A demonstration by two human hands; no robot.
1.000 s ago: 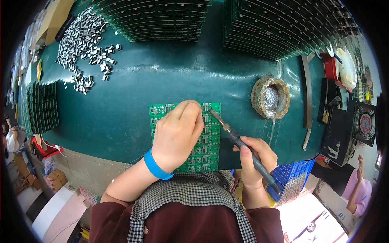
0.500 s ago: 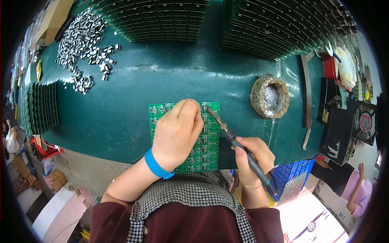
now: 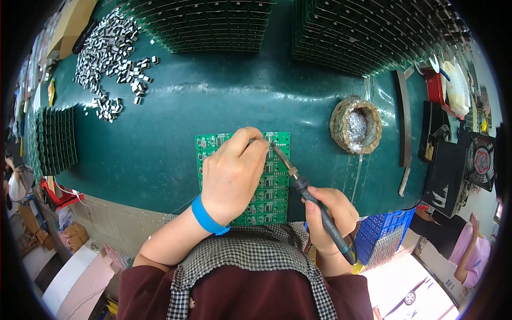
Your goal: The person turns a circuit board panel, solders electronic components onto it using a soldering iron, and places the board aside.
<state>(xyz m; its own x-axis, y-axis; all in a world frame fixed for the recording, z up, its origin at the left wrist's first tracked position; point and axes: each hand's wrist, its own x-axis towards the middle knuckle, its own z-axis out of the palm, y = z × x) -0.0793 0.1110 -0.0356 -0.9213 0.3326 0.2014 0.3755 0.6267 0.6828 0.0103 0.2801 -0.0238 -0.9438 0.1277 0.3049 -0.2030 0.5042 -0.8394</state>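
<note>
A green circuit board panel (image 3: 273, 195) with rows of small parts lies at the table's front edge. My left hand (image 3: 233, 173), a blue band at its wrist, rests over the panel's upper middle. Its fingers are curled together near the top row, and whatever they pinch is hidden. A soldering iron (image 3: 318, 205) is gripped in my right hand (image 3: 333, 216), held like a pen. The iron's tip reaches the panel's upper right part, just right of my left fingertips; whether it touches cannot be made out.
A crusty round pot (image 3: 356, 127) with silvery contents stands right. Small metallic parts (image 3: 114, 58) lie heaped at back left. Stacked boards (image 3: 208, 26) line the back, with more boards (image 3: 57, 141) at left. A fan (image 3: 480, 160) and a person in pink (image 3: 472, 256) are far right.
The soldering iron's tip has shifted slightly down on the panel, and my right hand has moved a little left. My left fingers have bent slightly differently over the top rows.
</note>
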